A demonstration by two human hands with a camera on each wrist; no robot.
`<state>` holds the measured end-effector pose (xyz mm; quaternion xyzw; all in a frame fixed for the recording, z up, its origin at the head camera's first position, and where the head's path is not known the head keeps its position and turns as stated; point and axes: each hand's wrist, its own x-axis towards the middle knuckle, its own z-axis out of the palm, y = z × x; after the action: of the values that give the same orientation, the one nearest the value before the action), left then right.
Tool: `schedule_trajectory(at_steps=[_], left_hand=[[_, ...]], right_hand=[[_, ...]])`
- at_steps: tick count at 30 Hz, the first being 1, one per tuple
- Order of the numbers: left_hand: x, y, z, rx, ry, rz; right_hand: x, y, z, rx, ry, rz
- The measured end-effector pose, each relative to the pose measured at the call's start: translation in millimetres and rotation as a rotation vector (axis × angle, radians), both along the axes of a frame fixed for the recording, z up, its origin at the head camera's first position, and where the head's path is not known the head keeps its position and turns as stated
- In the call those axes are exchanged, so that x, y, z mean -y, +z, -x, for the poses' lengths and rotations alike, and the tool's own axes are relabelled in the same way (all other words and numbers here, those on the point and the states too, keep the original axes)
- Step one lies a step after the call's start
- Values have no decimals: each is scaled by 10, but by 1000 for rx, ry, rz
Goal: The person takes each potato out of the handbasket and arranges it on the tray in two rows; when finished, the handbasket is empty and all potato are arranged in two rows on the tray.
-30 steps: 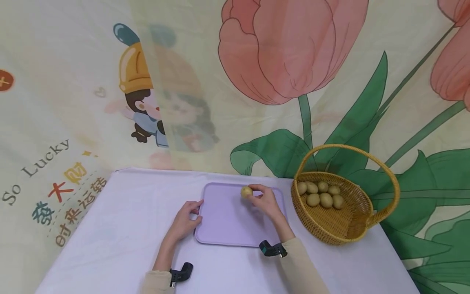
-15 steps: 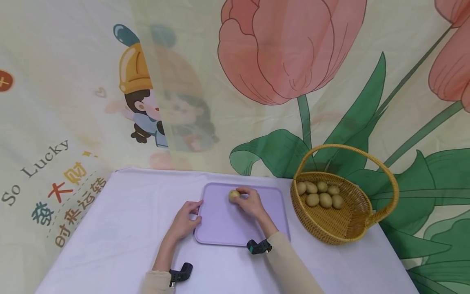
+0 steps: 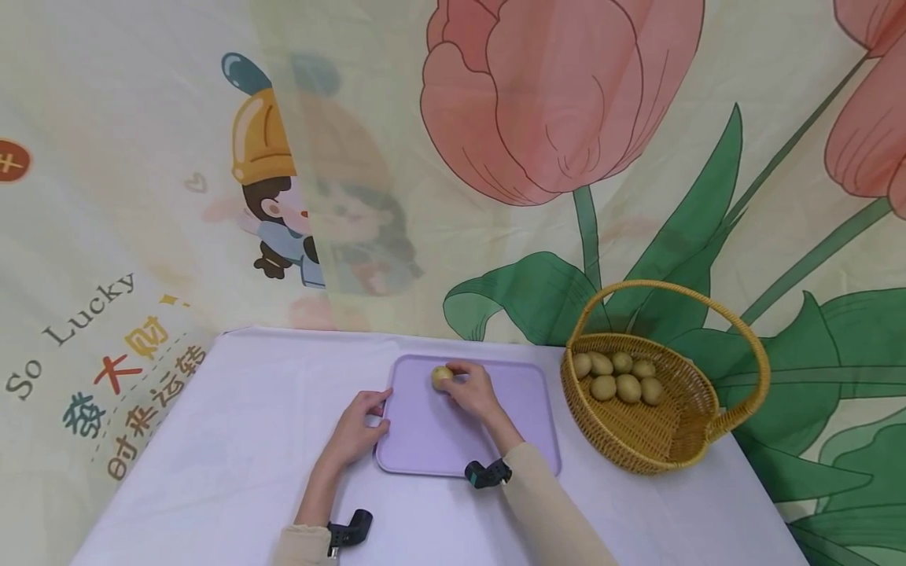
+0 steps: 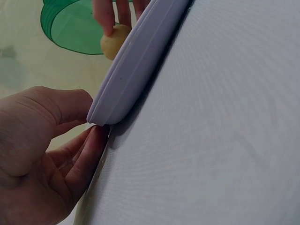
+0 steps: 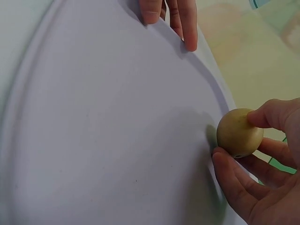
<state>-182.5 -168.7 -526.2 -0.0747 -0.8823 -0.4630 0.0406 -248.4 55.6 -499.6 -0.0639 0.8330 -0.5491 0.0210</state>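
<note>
My right hand pinches a small round yellowish-brown fruit between thumb and fingertips. The fruit has a smooth skin and a small dark spot underneath. It is close over the far left part of a pale purple tray with a low raised rim. At the tray's left edge, my left hand grips the rim. In the left wrist view, the left hand has its digits at the tray's corner, with the fruit beyond the rim.
A woven basket with a tall arched handle stands right of the tray. Several similar yellowish-brown fruits lie at its far left side. A white cloth covers the table, and a printed curtain hangs behind it.
My right hand has carried the fruit leftward across the tray, slowing in the last half second. The left hand has stayed at the tray's left edge.
</note>
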Motion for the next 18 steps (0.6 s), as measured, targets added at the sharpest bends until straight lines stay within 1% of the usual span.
schedule_trajectory(at_steps=[6,13,18], left_hand=[[-7,2,2,24,16,1],[-14,0,12,22,9,-14],[-16,0,15,29,16,-15]], right_hand=[[36,18,12,1,-2,-30],[41,8,83,-4,19,-79],[60,21,104,-70,36,-121]])
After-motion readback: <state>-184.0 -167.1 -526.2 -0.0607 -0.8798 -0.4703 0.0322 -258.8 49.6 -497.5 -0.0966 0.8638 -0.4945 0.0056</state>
